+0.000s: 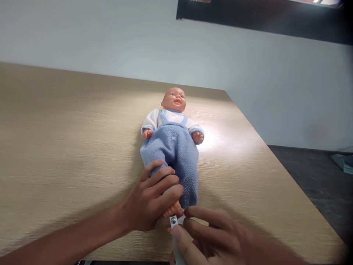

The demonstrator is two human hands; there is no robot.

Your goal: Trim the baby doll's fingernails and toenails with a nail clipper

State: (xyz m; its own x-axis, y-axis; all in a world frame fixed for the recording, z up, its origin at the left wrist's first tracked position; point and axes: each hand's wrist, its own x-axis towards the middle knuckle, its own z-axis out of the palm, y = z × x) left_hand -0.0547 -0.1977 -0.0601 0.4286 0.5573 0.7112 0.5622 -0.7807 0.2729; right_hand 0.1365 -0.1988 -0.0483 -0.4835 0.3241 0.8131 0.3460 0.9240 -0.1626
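A baby doll (173,147) in blue fleece overalls and a white top lies on its back, head toward the wall. My left hand (154,195) is wrapped around its lower leg on the left side of the view, with the doll's foot (172,209) poking out below my fingers. Between the thumb and fingers of my right hand (212,235) is a white nail clipper (173,222) with a round silver rivet. Its head is at the doll's toes; whether the jaws touch them I cannot tell. My right palm and fingers hide part of the clipper.
The doll rests on a wood-grain table (82,147) whose right edge slants down toward the lower right corner. Behind it stands a pale wall (110,36). Dark floor (298,176) shows beyond the right edge, with a light blue object (343,162) on it.
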